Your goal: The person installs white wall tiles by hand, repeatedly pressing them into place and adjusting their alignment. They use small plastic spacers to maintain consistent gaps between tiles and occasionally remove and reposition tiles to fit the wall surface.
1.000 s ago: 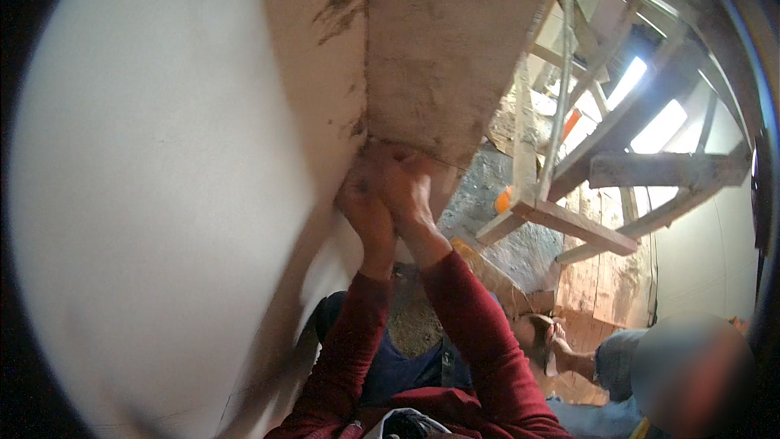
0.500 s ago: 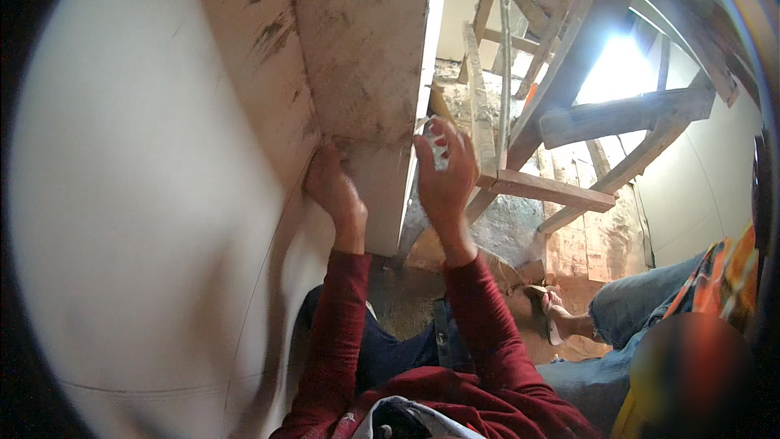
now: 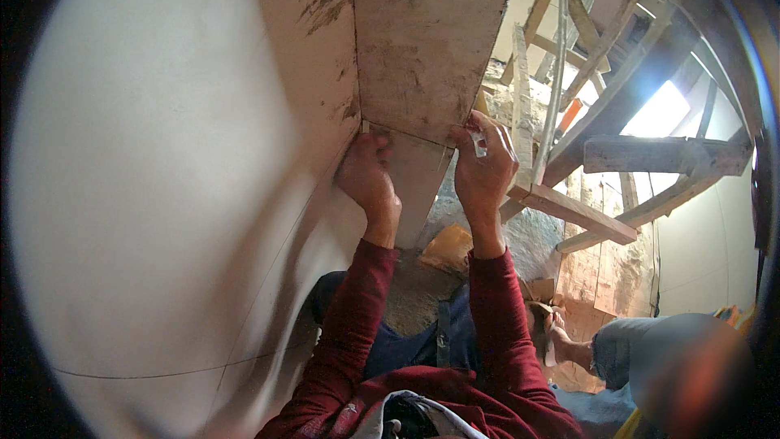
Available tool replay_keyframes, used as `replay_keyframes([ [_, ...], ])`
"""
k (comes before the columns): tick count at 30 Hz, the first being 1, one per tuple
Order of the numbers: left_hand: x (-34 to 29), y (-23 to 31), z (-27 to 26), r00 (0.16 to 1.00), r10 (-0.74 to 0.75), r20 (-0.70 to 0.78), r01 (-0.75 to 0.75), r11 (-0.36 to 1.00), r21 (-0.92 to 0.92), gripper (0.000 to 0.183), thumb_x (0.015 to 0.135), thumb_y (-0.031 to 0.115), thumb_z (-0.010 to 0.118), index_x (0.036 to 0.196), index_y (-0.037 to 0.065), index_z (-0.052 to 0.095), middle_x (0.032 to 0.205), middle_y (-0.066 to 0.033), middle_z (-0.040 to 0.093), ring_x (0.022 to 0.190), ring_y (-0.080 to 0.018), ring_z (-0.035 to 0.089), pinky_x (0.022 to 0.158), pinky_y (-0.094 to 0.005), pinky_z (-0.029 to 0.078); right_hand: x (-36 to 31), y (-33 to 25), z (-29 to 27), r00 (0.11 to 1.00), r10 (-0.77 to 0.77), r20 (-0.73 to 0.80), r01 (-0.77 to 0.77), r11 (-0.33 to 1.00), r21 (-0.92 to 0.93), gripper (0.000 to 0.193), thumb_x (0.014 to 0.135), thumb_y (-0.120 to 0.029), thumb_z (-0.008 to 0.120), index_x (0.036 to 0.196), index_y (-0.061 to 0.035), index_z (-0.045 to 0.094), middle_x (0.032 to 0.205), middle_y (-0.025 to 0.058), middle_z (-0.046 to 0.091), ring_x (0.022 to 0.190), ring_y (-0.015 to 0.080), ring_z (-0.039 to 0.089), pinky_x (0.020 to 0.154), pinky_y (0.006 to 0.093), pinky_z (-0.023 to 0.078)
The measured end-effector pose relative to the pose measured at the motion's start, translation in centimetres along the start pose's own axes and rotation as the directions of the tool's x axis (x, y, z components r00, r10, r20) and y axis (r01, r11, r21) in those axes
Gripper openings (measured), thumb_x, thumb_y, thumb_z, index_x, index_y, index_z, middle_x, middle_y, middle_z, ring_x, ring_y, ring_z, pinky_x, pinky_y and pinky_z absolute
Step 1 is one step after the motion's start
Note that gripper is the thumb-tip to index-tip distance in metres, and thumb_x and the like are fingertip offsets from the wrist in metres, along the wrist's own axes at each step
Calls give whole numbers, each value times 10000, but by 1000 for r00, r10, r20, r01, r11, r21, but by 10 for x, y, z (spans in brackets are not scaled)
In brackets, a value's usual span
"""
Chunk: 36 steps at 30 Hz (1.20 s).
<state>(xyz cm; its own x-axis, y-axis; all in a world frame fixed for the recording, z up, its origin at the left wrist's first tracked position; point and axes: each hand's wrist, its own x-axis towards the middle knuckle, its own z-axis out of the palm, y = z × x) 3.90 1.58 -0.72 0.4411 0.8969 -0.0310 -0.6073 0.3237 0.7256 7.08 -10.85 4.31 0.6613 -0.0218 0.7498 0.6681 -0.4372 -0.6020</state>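
Note:
An upper wall tile (image 3: pixel 431 32), pale with dark smears, meets a lower tile (image 3: pixel 414 164) along a thin seam. At the inner corner, my left hand (image 3: pixel 370 179) has its fingers curled against the left end of this seam; anything in them is hidden. A small white sliver (image 3: pixel 366 126) shows just above those fingers. My right hand (image 3: pixel 487 167) is at the seam's outer end, thumb and fingers bent together at the tile edge. What they pinch is too small to make out. Beside the thumb, a thin light strip (image 3: pixel 444 158) crosses the lower tile.
A large pale wall (image 3: pixel 162 154) curves along my left. Wooden trestle-like framing (image 3: pixel 577 213) stands close on the right, before a bright opening. Another person's jeans-clad leg (image 3: pixel 621 349) and bare foot (image 3: pixel 559 337) are at lower right. A tan lump (image 3: pixel 448 248) lies below my hands.
The view has shifted, so everything sits farther right. My right hand's fingers have drawn in against the tile edge at the seam. My left hand stays at the inner corner.

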Motion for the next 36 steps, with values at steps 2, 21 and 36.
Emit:
replay_keyframes([
  [2,-1,-1,2,1000,18,-14,-18,1000,-5,75,894,97,666,861,31,682,758,-36,676,608,-142,591,562,-276,443,0,3,2,1000,0,-2,0,1000,16,262,832,-79,754,1076,-9,687,1041,154,710,954,290,703,843,379,538],
  [21,3,3,7,993,-121,-15,121,992,-26,74,903,96,692,886,32,658,777,-3,615,625,-96,545,597,-247,455,7,10,-16,996,-63,70,59,997,57,270,862,-114,760,1103,-11,691,1027,133,710,930,234,698,831,353,539],
  [36,3,12,20,995,-43,90,34,994,107,145,900,121,695,806,88,590,706,31,517,579,-94,475,511,-291,432,-11,-23,-12,960,-278,43,274,959,74,239,838,-32,709,1074,-4,688,1018,158,684,904,299,672,792,380,545],
])
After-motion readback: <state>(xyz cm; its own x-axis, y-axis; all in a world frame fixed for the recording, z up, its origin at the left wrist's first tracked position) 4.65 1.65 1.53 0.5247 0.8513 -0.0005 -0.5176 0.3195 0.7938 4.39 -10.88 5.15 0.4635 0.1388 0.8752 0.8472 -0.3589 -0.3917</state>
